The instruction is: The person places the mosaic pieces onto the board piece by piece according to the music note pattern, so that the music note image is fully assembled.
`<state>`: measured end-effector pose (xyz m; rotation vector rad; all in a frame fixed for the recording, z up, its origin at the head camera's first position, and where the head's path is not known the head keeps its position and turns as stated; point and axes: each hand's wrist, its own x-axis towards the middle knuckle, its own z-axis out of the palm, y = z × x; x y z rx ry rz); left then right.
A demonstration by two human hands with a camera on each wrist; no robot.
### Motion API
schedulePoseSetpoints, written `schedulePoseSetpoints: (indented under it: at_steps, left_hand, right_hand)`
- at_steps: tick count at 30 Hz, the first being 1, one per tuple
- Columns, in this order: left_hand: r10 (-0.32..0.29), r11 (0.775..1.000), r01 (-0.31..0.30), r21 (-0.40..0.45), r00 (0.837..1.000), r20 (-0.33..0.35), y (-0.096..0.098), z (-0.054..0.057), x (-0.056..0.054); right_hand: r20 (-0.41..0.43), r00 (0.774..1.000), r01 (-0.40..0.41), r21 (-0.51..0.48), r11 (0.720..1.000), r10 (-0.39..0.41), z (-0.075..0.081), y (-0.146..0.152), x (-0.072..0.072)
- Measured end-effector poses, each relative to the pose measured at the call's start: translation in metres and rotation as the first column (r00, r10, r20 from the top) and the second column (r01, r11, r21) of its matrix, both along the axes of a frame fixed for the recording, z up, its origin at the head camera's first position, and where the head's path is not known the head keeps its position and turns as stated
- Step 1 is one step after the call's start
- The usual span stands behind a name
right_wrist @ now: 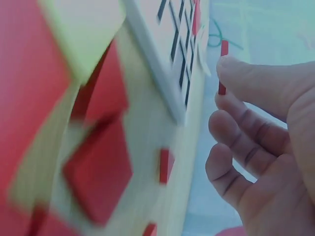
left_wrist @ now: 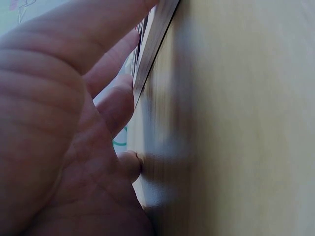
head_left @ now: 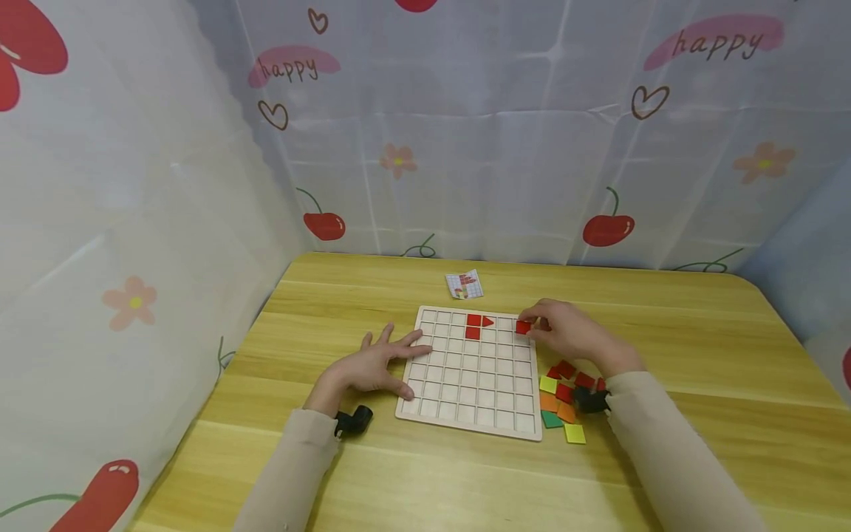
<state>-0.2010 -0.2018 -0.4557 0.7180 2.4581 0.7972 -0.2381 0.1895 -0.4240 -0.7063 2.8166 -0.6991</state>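
Note:
A white grid board (head_left: 467,373) lies on the table, with two red square tiles (head_left: 473,333) and a red triangle tile (head_left: 488,322) in its upper cells. My left hand (head_left: 372,366) is spread at the board's left edge, thumb and fingertips touching its rim; in the left wrist view the palm (left_wrist: 93,162) shows beside the board's edge. Between thumb and fingers, my right hand (head_left: 572,332) pinches a red square tile (head_left: 523,326) over the board's upper right corner. The right wrist view shows that tile (right_wrist: 224,88) edge-on, clear of the table.
Right of the board lies a loose pile of red, yellow (head_left: 575,434), orange (head_left: 548,403) and green tiles (head_left: 552,420), partly under the right wrist. A small picture card (head_left: 465,285) with a printed grid pattern lies behind the board. Patterned curtains (head_left: 465,148) stand around the table.

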Motion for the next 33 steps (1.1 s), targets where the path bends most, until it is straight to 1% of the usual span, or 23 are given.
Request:
schedulePoseSetpoints:
  at_steps: [4, 9, 17, 24, 29, 33]
  left_hand:
    - [0.001, 1.0, -0.001, 0.004, 1.0, -0.001, 0.0, 0.0, 0.0]
    - [0.004, 1.0, -0.004, -0.004, 1.0, 0.002, 0.001, 0.0, 0.0]
    - [0.006, 1.0, -0.006, -0.001, 1.0, 0.008, 0.0, 0.0, 0.0]
    - [0.006, 1.0, -0.006, -0.009, 1.0, 0.011, -0.001, -0.002, -0.001]
    - [0.002, 1.0, -0.002, -0.013, 1.0, 0.002, -0.002, -0.002, -0.001]
    - [-0.001, 1.0, 0.001, -0.006, 1.0, 0.002, -0.001, 0.0, -0.001]
  right_hand:
    - [0.037, 0.999, 0.006, -0.009, 1.0, -0.006, -0.001, -0.014, -0.003]
    - [0.064, 0.998, 0.017, 0.004, 1.0, -0.018, -0.002, -0.027, -0.005]
    - [0.09, 0.996, -0.003, -0.011, 1.0, 0.004, -0.006, -0.039, -0.007]
    - [0.127, 0.992, 0.02, -0.015, 1.0, -0.018, -0.01, -0.047, -0.008]
    - [0.118, 0.993, 0.031, -0.03, 0.999, -0.027, -0.011, -0.052, -0.007]
    - [0.086, 0.996, 0.013, -0.034, 0.999, -0.01, -0.012, -0.055, -0.008]
